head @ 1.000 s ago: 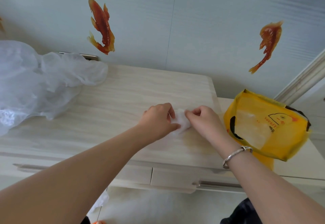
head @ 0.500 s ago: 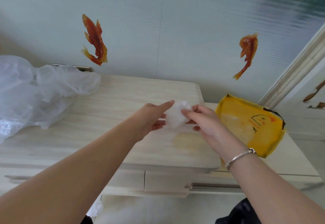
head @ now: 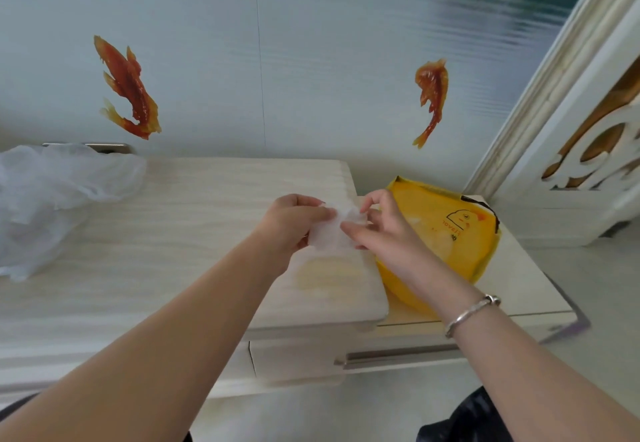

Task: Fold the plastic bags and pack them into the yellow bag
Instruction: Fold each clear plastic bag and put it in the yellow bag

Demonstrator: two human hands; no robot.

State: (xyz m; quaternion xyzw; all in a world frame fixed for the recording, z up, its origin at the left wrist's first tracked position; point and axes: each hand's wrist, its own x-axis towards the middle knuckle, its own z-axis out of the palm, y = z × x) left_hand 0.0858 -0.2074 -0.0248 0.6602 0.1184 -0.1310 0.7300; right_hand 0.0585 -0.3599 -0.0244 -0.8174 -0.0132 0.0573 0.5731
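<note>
Clearly, both hands are working on one small folded plastic bag (head: 329, 233), which they are holding in the air just above the right end of the pale wooden cabinet top (head: 194, 233). The left hand (head: 294, 223) is gripping its left side with curled fingers, and the right hand (head: 377, 230) is pinching its right edge between thumb and fingertips, so the two hands are sitting close together with only the little white packet between them.

I am judging that this packet is very light, thin and soft, and also a bit slippery, so it is probably trying to spring open when the pinch is loosened. Taking it flat across the folded layers, near the middle, is looking safer than holding one loose corner.

Just beside the right hand, the yellow bag (head: 457, 233) is lying on a lower surface. At the far left of the cabinet top, a heap of loose white plastic bags (head: 52, 199) is waiting, not yet folded.
</note>
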